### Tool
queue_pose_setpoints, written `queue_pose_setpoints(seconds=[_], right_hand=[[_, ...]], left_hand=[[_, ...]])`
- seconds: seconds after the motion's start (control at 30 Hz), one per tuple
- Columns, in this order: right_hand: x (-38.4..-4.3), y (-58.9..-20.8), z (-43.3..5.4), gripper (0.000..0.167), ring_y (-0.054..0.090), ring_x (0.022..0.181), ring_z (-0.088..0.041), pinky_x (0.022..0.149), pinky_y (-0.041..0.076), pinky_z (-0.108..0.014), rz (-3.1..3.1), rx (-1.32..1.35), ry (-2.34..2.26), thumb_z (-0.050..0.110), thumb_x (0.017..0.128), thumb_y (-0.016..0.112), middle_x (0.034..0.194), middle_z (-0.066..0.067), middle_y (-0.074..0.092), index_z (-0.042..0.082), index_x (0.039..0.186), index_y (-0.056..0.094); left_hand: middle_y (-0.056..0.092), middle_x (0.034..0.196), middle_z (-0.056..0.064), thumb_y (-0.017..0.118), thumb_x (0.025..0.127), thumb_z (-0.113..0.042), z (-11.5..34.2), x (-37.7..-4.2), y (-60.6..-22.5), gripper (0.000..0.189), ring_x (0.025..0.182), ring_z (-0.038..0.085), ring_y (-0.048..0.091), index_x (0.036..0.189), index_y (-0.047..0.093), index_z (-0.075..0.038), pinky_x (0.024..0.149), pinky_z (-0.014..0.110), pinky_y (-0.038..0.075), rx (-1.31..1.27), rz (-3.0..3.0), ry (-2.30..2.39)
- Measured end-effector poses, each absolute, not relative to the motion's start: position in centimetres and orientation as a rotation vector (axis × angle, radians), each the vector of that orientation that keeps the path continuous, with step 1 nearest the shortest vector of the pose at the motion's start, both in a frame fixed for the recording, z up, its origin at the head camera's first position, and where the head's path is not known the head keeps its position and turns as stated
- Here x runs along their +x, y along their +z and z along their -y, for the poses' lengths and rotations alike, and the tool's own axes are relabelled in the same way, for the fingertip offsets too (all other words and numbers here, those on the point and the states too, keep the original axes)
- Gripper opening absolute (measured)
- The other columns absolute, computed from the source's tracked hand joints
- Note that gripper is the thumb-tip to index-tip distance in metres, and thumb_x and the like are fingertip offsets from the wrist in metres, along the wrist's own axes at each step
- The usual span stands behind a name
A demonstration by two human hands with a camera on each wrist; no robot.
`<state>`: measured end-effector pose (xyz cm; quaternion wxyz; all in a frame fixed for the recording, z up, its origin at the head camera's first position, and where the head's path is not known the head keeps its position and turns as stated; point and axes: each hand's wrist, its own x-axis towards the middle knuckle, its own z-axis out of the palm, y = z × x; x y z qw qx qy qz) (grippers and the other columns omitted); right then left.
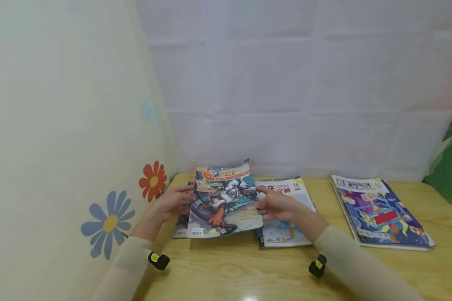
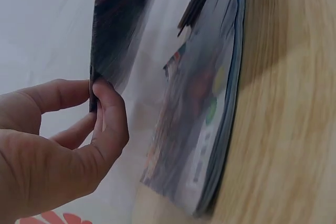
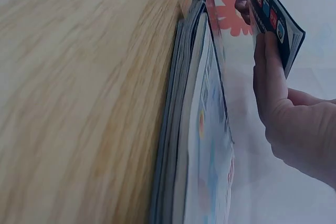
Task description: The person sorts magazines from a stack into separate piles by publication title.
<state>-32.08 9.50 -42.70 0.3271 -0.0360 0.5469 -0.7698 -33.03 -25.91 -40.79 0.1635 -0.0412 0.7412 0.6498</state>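
Note:
Both hands hold a comic-style magazine (image 1: 226,200) by its sides, raised over the left stack of magazines (image 1: 181,230). On its left edge my left hand (image 1: 176,202) pinches it between thumb and fingers, as the left wrist view shows at the magazine's corner (image 2: 118,30). My right hand (image 1: 278,205) grips the opposite edge. In the right wrist view, fingers (image 3: 270,72) of that hand lie along the back cover (image 3: 265,11), with the thumb mostly hidden. Below the right hand is a middle stack of magazines (image 1: 286,234) with a pale cover.
A third magazine stack (image 1: 388,213), its top cover purple and blue, lies to the right on the wooden table (image 1: 226,271). A flower-painted wall (image 1: 60,125) borders the left side. White creased sheeting (image 1: 271,83) hangs behind the table.

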Motion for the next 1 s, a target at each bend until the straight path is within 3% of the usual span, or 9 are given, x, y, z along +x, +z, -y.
queue_pose_setpoints(seconds=[0.07, 0.17, 0.27, 0.33, 0.4, 0.57, 0.77, 0.87, 1.0], right_hand=[[-32.2, -42.7, -8.5, 0.089, 0.063, 0.093, -0.028, 0.080, 0.055, -0.039, -1.429, -0.089, -2.011, -0.018, 0.092, 0.043, 0.123, -0.026, 0.058, 0.020, 0.164, 0.008], [-32.2, -42.8, -7.3, 0.090, 0.045, 0.071, -0.016, 0.064, 0.040, -0.029, -1.430, -0.085, -2.001, -0.017, 0.092, 0.044, 0.113, -0.019, 0.056, 0.021, 0.165, 0.008], [-32.2, -43.0, -6.2, 0.090, 0.054, 0.076, -0.019, 0.067, 0.047, -0.030, -1.416, -0.064, -2.015, -0.018, 0.091, 0.043, 0.113, -0.020, 0.057, 0.020, 0.165, 0.009], [-32.3, -43.1, -5.5, 0.089, 0.065, 0.094, -0.035, 0.079, 0.056, -0.041, -1.392, -0.050, -2.033, -0.019, 0.091, 0.041, 0.119, -0.025, 0.059, 0.020, 0.165, 0.009], [-32.4, -43.4, -4.9, 0.088, 0.061, 0.112, -0.050, 0.091, 0.054, -0.055, -1.374, -0.044, -2.049, -0.019, 0.090, 0.039, 0.128, -0.031, 0.058, 0.019, 0.164, 0.010], [-32.8, -44.2, -3.7, 0.084, 0.055, 0.122, -0.051, 0.099, 0.048, -0.059, -1.400, -0.049, -2.052, -0.019, 0.090, 0.037, 0.132, -0.033, 0.056, 0.015, 0.163, 0.013], [-32.9, -44.7, -2.8, 0.084, 0.068, 0.091, -0.033, 0.077, 0.059, -0.042, -1.455, -0.029, -2.060, -0.020, 0.089, 0.039, 0.116, -0.027, 0.063, 0.013, 0.163, 0.014], [-32.9, -44.9, -2.4, 0.086, 0.057, 0.068, -0.017, 0.058, 0.049, -0.025, -1.472, -0.020, -2.050, -0.019, 0.090, 0.041, 0.104, -0.019, 0.063, 0.012, 0.164, 0.010], [-33.0, -45.2, -2.1, 0.087, 0.037, 0.056, -0.010, 0.049, 0.033, -0.020, -1.489, 0.007, -2.043, -0.018, 0.090, 0.042, 0.094, -0.014, 0.059, 0.011, 0.164, 0.008]], left_hand=[[0.050, 0.142, 0.021, 0.057, 0.099, -0.006, 26.7, -33.1, -40.8, 0.063, 0.113, 0.028, 0.055, 0.158, 0.034, -0.004, 0.088, 0.041, 0.051, -0.159, -2.130, 1.849], [0.050, 0.144, 0.022, 0.058, 0.099, -0.006, 27.6, -33.2, -41.0, 0.063, 0.115, 0.030, 0.056, 0.157, 0.036, -0.005, 0.092, 0.044, 0.051, -0.197, -2.151, 1.842], [0.050, 0.145, 0.024, 0.059, 0.098, -0.006, 28.3, -33.2, -41.1, 0.064, 0.120, 0.033, 0.056, 0.157, 0.036, -0.005, 0.096, 0.048, 0.051, -0.208, -2.174, 1.837], [0.051, 0.144, 0.024, 0.059, 0.097, -0.006, 28.8, -33.3, -41.2, 0.063, 0.121, 0.034, 0.056, 0.157, 0.038, -0.006, 0.097, 0.050, 0.051, -0.224, -2.187, 1.842], [0.052, 0.143, 0.023, 0.059, 0.097, -0.005, 29.1, -33.4, -41.2, 0.062, 0.120, 0.034, 0.056, 0.156, 0.040, -0.006, 0.097, 0.050, 0.051, -0.236, -2.207, 1.840], [0.054, 0.141, 0.021, 0.060, 0.097, -0.006, 29.5, -33.8, -41.4, 0.059, 0.116, 0.032, 0.057, 0.154, 0.044, -0.007, 0.092, 0.044, 0.053, -0.285, -2.241, 1.828], [0.052, 0.144, 0.021, 0.060, 0.098, -0.006, 29.5, -34.1, -41.7, 0.057, 0.121, 0.033, 0.054, 0.153, 0.046, -0.008, 0.096, 0.045, 0.052, -0.363, -2.268, 1.827], [0.052, 0.144, 0.022, 0.060, 0.098, -0.007, 29.6, -34.2, -41.9, 0.056, 0.122, 0.035, 0.054, 0.152, 0.047, -0.005, 0.099, 0.046, 0.050, -0.370, -2.325, 1.768], [0.053, 0.143, 0.024, 0.061, 0.096, -0.007, 29.8, -34.1, -42.2, 0.055, 0.122, 0.036, 0.054, 0.150, 0.049, -0.002, 0.101, 0.046, 0.049, -0.363, -2.378, 1.709]])
